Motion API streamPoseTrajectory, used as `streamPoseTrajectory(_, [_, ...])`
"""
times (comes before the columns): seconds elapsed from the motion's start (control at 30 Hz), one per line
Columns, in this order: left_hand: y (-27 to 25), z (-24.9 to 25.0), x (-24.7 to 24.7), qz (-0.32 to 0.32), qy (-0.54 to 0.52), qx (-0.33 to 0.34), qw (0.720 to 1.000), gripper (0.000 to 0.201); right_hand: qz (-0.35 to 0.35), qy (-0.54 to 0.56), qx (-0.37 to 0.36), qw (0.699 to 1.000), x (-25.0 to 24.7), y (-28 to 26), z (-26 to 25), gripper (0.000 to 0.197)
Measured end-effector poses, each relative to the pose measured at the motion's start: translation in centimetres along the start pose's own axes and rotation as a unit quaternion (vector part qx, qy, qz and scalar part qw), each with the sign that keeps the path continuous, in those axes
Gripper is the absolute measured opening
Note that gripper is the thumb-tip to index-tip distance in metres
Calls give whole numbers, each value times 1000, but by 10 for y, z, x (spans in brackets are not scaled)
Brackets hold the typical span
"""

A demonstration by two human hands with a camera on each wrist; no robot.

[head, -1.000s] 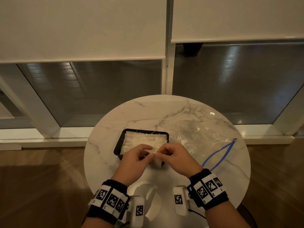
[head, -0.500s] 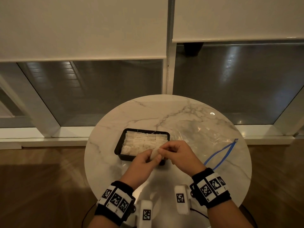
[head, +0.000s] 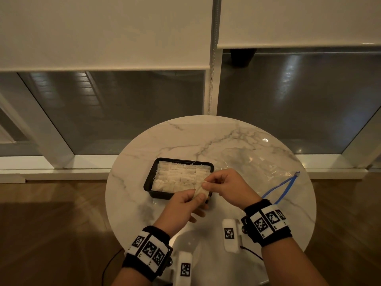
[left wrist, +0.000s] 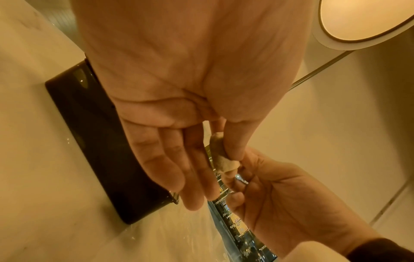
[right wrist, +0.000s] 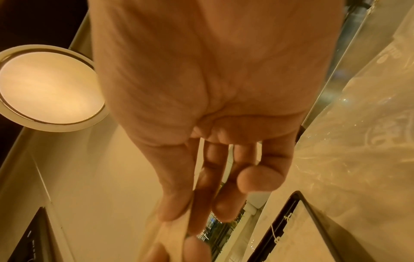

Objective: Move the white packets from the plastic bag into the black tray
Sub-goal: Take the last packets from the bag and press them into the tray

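A black tray (head: 148, 183) sits mid-table, packed with several white packets (head: 181, 175). Over its near right corner both hands hold one white packet (head: 199, 190). My left hand (head: 196, 196) pinches it from below between thumb and fingers, as the left wrist view shows on the packet (left wrist: 223, 160). My right hand (head: 206, 184) pinches its upper edge with thumb and forefinger; in the right wrist view the packet (right wrist: 172, 230) shows below that hand. The clear plastic bag (head: 257, 168) with a blue zip strip (head: 282, 187) lies flat to the right of the tray.
The round marble table (head: 144, 215) ends close on all sides, with wooden floor (head: 51, 223) around it. Windows with half-drawn blinds stand behind. The tray's dark wall (left wrist: 94, 141) is just left of my left hand.
My left hand has drawn back toward me and turned under the packet. The right hand stays at the tray's near right corner. Both keep hold of the packet.
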State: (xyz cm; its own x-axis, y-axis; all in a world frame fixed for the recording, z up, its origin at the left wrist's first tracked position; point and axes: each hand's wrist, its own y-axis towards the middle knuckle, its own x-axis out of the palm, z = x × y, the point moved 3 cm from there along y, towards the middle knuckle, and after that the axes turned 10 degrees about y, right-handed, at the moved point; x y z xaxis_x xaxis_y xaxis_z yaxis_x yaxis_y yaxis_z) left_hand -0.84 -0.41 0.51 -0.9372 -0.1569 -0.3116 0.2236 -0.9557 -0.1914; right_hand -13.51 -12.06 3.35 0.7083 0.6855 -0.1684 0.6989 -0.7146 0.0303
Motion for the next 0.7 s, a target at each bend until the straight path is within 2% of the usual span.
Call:
streamPoseTrajectory(0.13, [3,-4,0,10,9,-3,1000,25,-9,-13,4,1000,0,4,-5,15])
streamPoseTrajectory(0.23, [7,-13,-9,74,98,19,992,21,4,-11,25,1000,-4,12,-3,15])
streamPoseTrajectory(0.3, [8,-24,-18,161,200,44,965,14,31,-27,48,998,-11,20,2,13])
streamPoseTrajectory(0.37, [9,-30,-24,221,335,70,913,9,48,-60,65,995,-15,28,11,12])
streamPoseTrajectory(0.43, [13,-35,-24,216,438,74,869,19,41,-107,70,991,-15,36,19,12])
streamPoseTrajectory(0.47, [16,-37,-23,203,466,67,858,25,31,-133,70,988,-13,40,22,12])
streamPoseTrajectory(0.7, [36,-44,-7,117,561,3,819,47,-46,-273,114,954,10,60,30,11])
